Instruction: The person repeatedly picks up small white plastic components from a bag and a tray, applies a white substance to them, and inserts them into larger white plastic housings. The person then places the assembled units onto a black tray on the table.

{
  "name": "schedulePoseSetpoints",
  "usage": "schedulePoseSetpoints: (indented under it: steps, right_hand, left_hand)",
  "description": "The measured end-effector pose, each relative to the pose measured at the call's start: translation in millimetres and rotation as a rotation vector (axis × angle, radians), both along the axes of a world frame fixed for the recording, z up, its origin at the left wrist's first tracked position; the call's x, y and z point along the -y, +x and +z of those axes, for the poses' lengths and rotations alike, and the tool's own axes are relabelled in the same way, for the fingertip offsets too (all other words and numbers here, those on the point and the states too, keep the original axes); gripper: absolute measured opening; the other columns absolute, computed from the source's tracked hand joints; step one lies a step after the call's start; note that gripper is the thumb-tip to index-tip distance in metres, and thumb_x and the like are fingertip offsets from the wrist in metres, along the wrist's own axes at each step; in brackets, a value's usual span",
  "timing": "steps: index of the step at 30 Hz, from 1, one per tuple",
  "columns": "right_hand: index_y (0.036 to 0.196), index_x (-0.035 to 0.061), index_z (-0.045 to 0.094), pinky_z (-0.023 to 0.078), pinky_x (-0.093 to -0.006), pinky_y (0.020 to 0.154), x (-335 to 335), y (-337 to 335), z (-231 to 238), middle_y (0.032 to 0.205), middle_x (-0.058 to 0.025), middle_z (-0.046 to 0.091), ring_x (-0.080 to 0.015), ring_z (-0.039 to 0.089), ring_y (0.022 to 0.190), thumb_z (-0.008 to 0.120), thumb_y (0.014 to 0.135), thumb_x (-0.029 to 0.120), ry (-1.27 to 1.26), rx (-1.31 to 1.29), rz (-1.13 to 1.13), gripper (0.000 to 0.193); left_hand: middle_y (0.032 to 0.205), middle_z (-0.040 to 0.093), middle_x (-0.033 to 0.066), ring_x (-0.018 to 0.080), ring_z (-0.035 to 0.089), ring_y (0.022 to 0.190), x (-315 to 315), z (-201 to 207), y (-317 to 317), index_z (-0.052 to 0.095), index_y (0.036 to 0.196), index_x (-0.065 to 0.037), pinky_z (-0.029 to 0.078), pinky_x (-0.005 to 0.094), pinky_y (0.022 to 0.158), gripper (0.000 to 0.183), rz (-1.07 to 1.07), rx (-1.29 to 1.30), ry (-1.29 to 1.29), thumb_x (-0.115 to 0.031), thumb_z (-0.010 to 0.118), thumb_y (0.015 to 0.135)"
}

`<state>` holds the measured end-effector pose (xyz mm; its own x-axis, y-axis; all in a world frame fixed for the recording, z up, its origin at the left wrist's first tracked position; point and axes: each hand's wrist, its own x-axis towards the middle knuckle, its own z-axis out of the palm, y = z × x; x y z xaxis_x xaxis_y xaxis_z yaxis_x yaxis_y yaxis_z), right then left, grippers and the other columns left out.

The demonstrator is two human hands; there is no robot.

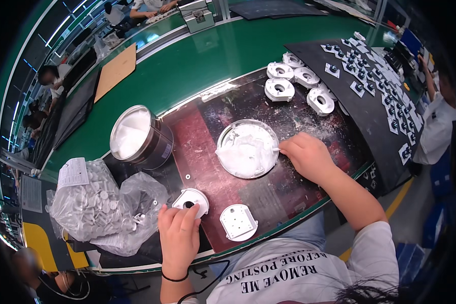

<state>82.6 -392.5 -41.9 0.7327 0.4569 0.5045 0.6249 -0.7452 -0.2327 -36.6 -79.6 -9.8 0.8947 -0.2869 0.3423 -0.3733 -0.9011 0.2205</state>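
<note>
Our left grip [179,235] holds a white housing [199,198] on the worktop [289,197]; our right grip [307,156] pinches a small white piece [276,149] at the dish [248,121]. Overloading that piece with white paste [244,156] could cause drips.

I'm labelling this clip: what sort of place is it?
Probably a factory assembly line: a long green bench, a cluster of matching white housings and a bag of small white parts.

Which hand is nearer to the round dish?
Right. The right hand is at the right edge of the dish; the left hand is farther off, to the lower left in view, at a white part.
</note>
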Motion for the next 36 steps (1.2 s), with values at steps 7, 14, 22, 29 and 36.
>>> schedulePoseSetpoints:
  steps: [7, 14, 22, 29, 36]
  right_hand:
    - [0.084, 0.0103, 0.062, 0.048, -0.0347, 0.066, -1, -1, 1, 0.077, -0.0027, 0.056, -0.0216, 0.057, 0.078, 0.063, 0.076, 0.013, -0.022, 0.036, -0.007, 0.009]
    - [0.088, 0.0077, 0.063, 0.047, -0.0319, 0.067, 1, -5, 3, 0.082, -0.0047, 0.059, -0.0210, 0.057, 0.078, 0.061, 0.083, 0.015, 0.158, -0.127, -0.027, 0.009]
    - [0.119, -0.0021, 0.051, 0.048, -0.0262, 0.071, -8, -52, 14, 0.089, -0.0027, 0.058, -0.0110, 0.056, 0.080, 0.050, 0.094, 0.016, 1.397, -1.394, 0.171, 0.030]
    - [0.106, -0.0010, 0.051, 0.049, -0.0277, 0.067, -55, -86, 34, 0.091, -0.0056, 0.054, -0.0162, 0.056, 0.080, 0.048, 0.095, 0.015, 1.570, -1.685, 0.289, 0.020]
    - [0.109, -0.0003, 0.052, 0.042, -0.0241, 0.055, -71, -91, 31, 0.096, -0.0065, 0.058, -0.0132, 0.056, 0.073, 0.046, 0.096, 0.013, 1.703, -1.674, 0.538, 0.019]
  left_hand:
    - [0.092, 0.058, 0.0102, 0.0302, 0.052, 0.092, 1, -1, 2, 0.058, 0.109, -0.007, 0.034, 0.0514, 0.098, 0.032, -0.003, -0.003, -0.020, -0.004, 0.061, 0.077]
    - [0.096, 0.058, 0.0103, 0.0303, 0.052, 0.096, 1, -3, 3, 0.058, 0.109, -0.006, 0.035, 0.0505, 0.098, 0.032, -0.003, 0.013, -0.028, -0.003, 0.061, 0.077]
    - [0.113, 0.055, 0.0092, 0.0314, 0.048, 0.110, 0, -5, -7, 0.058, 0.110, -0.007, 0.031, 0.0518, 0.100, 0.035, 0.052, 0.043, -0.044, -0.005, 0.062, 0.075]
    - [0.109, 0.058, 0.0098, 0.0304, 0.051, 0.107, 13, 0, -33, 0.062, 0.100, -0.007, 0.033, 0.0496, 0.099, 0.028, -0.050, 0.177, -0.304, -0.003, 0.062, 0.073]
    - [0.106, 0.059, 0.0096, 0.0297, 0.053, 0.100, 28, 5, -38, 0.063, 0.101, -0.005, 0.040, 0.0444, 0.091, 0.028, -0.117, 0.179, -0.478, -0.004, 0.063, 0.074]
